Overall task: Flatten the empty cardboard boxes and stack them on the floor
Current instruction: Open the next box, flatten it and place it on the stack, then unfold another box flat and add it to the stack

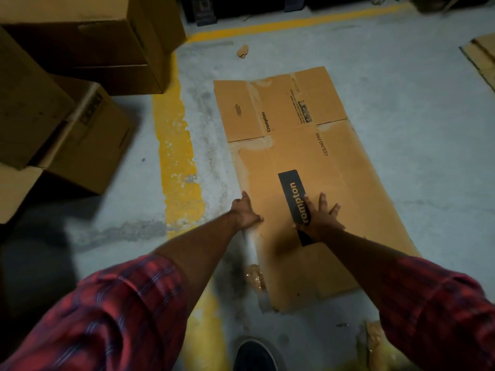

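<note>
Box [308,151] under R hand [320,215], L hand [246,212] at edge.

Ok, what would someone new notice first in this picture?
The flattened Crompton ceiling fan box lying on the grey floor at centre, with the left hand at its left edge and the right hand spread flat on its black logo. Unflattened cardboard boxes are piled at upper left.
</note>
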